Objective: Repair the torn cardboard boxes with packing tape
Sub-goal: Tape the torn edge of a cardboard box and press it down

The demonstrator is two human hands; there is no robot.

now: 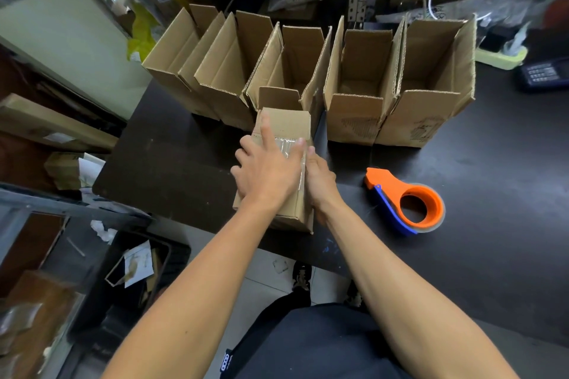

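Note:
A small cardboard box (288, 123) lies on the black table (462, 255) in front of me, with a strip of clear tape (291, 148) across its top. My left hand (268, 169) lies flat on the box top, fingers spread and straight over the tape. My right hand (320, 178) presses against the box's right side, fingers mostly hidden behind the box edge. An orange and blue tape dispenser (406, 200) with a clear roll rests on the table to the right, apart from both hands.
A row of several open cardboard boxes (360, 95) stands upright behind the small box. Shelving with bags and cables rises at the back. A calculator (542, 74) sits far right. Left of the table, a black bin (135, 271) holds scraps.

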